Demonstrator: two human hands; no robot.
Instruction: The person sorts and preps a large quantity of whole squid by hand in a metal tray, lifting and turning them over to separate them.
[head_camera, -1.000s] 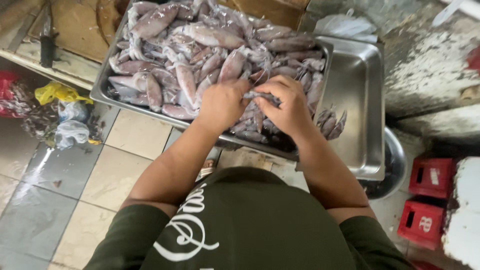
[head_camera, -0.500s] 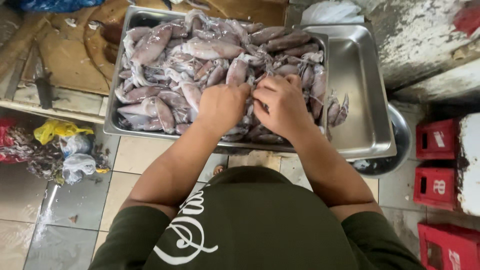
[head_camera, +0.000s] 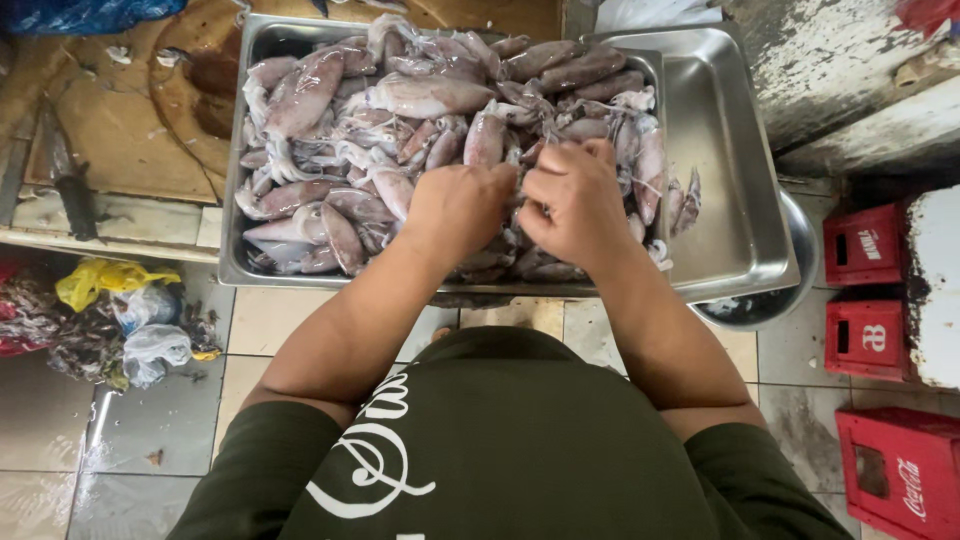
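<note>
i see both hands down in the heap of squid (head_camera: 400, 130) that fills the left steel tray (head_camera: 232, 250). my left hand (head_camera: 462, 208) sits knuckles up at the near middle of the pile, its fingers curled down into the squid; i cannot tell just what they grip, since the tips are hidden under the hand. my right hand (head_camera: 575, 205) is just beside it, almost touching, with its fingers (head_camera: 560, 160) bent and pinched on a small pale squid piece (head_camera: 530, 150) between the two hands. the squid lie heaped, pinkish grey, mantles pointing every way, tentacles tangled among them.

a second steel tray (head_camera: 735, 150) stands touching the first on the right, mostly bare, with a few squid (head_camera: 680, 200) lying at its left side. both trays rest on the counter. to the left lies a worn wooden board (head_camera: 110, 130) with a dark-handled knife (head_camera: 70, 190) at its edge. below on the tiled floor (head_camera: 160, 440) are crumpled plastic bags (head_camera: 130, 310), yellow and clear. red plastic crates (head_camera: 870, 300) are stacked at the right, and a round metal basin (head_camera: 770, 300) peeks from under the second tray.
</note>
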